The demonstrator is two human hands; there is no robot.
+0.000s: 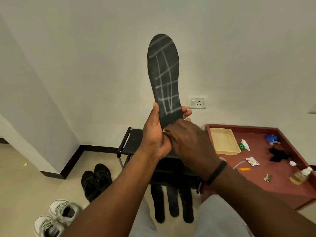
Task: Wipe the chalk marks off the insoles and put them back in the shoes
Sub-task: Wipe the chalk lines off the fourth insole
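I hold a black insole (164,72) upright in front of the wall, its face crossed by a grid of white chalk lines. My left hand (155,134) grips its heel end, thumb on the left edge and fingertips showing past the right edge. My right hand (186,141) lies over the heel end with a small pale thing pinched at its fingertips; what it is I cannot tell. Three more black insoles (172,204) lie on the floor under the rack. A black pair of shoes (95,182) and a white pair of sneakers (56,218) stand on the floor at the left.
A black shoe rack (131,142) stands against the wall behind my hands. To the right is a low red table (266,185) with a cream tray (224,141), spray bottles (271,140), a black cloth (277,154), an oil bottle (301,176) and small items.
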